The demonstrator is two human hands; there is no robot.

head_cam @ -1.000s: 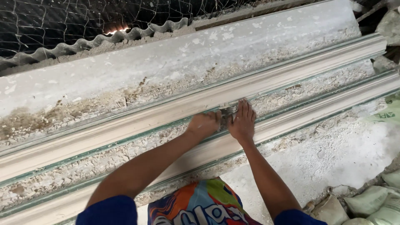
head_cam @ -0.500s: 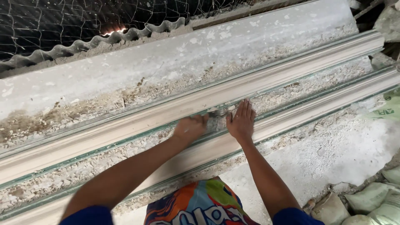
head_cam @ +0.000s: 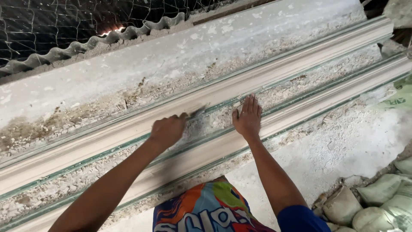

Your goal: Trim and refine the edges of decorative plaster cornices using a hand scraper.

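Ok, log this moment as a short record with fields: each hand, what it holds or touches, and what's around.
left hand: closed on a scraper, blade blurred, at the crumbly strip between two mouldings
right hand: open, flat, palm down on the strip and the near moulding
far moulding: long, pale, runs parallel
behind: wire mesh over a wavy sheet edge
lower right: filled sacks

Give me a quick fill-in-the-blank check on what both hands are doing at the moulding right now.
1. The left hand grips a small ____ whose blade touches the crumbly channel.
2. The right hand lies ____, fingers spread, on the long plaster moulding.
3. The scraper sits between the ____ long pale mouldings.
4. Filled sacks lie at the lower ____ of the view.

Missing words: scraper; flat; two; right
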